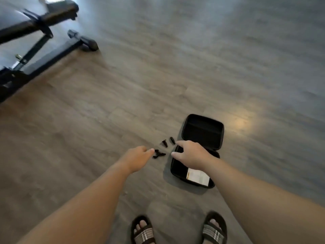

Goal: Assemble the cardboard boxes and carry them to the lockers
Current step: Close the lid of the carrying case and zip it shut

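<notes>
No cardboard box or locker is in view. An open black zip case (202,131) lies on the wooden floor, with a white paper (197,176) in its near half. Several small black parts (165,143) lie on the floor just left of the case. My left hand (137,158) reaches down with its fingertips at the nearest black parts (158,154); whether it grips one is unclear. My right hand (190,154) hovers with spread fingers over the near half of the case, holding nothing.
A black metal bench frame (44,41) stands at the far left on the floor. My feet in striped sandals (143,231) stand at the bottom edge. Wooden floor (228,67) stretches ahead and to the right.
</notes>
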The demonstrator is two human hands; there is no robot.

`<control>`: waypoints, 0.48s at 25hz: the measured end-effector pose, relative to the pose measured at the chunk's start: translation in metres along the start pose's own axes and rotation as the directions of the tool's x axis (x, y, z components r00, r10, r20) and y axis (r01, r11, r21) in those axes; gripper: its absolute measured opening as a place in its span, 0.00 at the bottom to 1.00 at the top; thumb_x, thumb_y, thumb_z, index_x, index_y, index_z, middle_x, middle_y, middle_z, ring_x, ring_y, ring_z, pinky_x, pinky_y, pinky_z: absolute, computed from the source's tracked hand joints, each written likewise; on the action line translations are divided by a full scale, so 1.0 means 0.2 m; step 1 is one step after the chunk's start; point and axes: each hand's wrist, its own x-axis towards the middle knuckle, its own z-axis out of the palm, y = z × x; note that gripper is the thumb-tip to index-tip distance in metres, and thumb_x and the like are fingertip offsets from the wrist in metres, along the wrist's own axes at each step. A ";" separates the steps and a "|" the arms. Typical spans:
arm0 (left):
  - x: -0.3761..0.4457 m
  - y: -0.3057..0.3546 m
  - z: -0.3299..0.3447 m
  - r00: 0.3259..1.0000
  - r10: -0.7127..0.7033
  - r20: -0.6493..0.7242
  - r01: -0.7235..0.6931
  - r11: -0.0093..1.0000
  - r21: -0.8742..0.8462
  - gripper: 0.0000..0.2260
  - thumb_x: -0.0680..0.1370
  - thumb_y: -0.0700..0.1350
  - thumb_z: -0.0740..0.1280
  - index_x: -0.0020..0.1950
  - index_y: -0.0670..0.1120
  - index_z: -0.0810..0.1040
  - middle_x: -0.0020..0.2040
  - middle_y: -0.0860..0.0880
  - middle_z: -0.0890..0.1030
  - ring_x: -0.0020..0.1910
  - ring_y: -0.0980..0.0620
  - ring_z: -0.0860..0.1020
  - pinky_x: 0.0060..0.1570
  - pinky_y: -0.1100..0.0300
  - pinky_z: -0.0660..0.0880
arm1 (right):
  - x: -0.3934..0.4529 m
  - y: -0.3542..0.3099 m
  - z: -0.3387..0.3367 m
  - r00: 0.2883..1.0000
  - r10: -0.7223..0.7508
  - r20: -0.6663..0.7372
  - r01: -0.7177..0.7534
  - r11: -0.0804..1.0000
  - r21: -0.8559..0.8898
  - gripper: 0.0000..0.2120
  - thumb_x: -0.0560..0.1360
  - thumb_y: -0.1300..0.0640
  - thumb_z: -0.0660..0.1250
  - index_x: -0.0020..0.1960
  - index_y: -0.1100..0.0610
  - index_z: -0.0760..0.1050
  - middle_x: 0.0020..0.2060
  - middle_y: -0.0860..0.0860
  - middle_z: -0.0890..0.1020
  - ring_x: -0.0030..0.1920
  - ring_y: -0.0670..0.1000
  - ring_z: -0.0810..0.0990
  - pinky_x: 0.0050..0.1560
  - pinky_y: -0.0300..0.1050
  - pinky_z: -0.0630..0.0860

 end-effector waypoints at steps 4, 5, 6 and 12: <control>0.60 -0.24 0.35 0.999 -0.049 -0.024 0.048 0.998 -0.028 0.25 0.82 0.62 0.55 0.66 0.47 0.78 0.65 0.44 0.78 0.64 0.42 0.75 0.60 0.53 0.70 | 0.60 0.29 0.35 0.999 0.003 0.035 -0.001 0.999 -0.046 0.32 0.82 0.44 0.64 0.81 0.56 0.60 0.78 0.54 0.66 0.76 0.57 0.66 0.71 0.48 0.67; 0.73 -0.30 0.44 0.998 -0.062 -0.029 0.061 0.998 -0.026 0.24 0.82 0.62 0.55 0.65 0.46 0.78 0.64 0.43 0.79 0.63 0.42 0.75 0.59 0.53 0.70 | 0.74 0.35 0.42 0.999 0.002 0.035 0.000 0.998 -0.057 0.32 0.82 0.45 0.64 0.81 0.56 0.61 0.77 0.54 0.67 0.76 0.57 0.67 0.70 0.48 0.68; 0.85 -0.36 0.52 0.996 -0.081 -0.035 0.081 0.997 -0.022 0.24 0.82 0.61 0.55 0.63 0.45 0.78 0.62 0.43 0.79 0.61 0.42 0.76 0.58 0.53 0.70 | 0.87 0.41 0.49 0.999 -0.007 0.040 0.011 0.996 -0.087 0.32 0.82 0.45 0.64 0.80 0.56 0.61 0.76 0.55 0.68 0.75 0.57 0.68 0.70 0.49 0.69; 1.42 -0.59 0.90 0.986 -0.141 -0.089 0.135 0.988 -0.073 0.17 0.81 0.55 0.60 0.53 0.42 0.79 0.55 0.42 0.81 0.52 0.42 0.77 0.54 0.53 0.73 | 1.53 0.60 0.93 0.994 -0.084 0.069 0.100 0.952 -0.290 0.13 0.78 0.50 0.69 0.57 0.58 0.76 0.52 0.55 0.80 0.51 0.56 0.79 0.46 0.48 0.77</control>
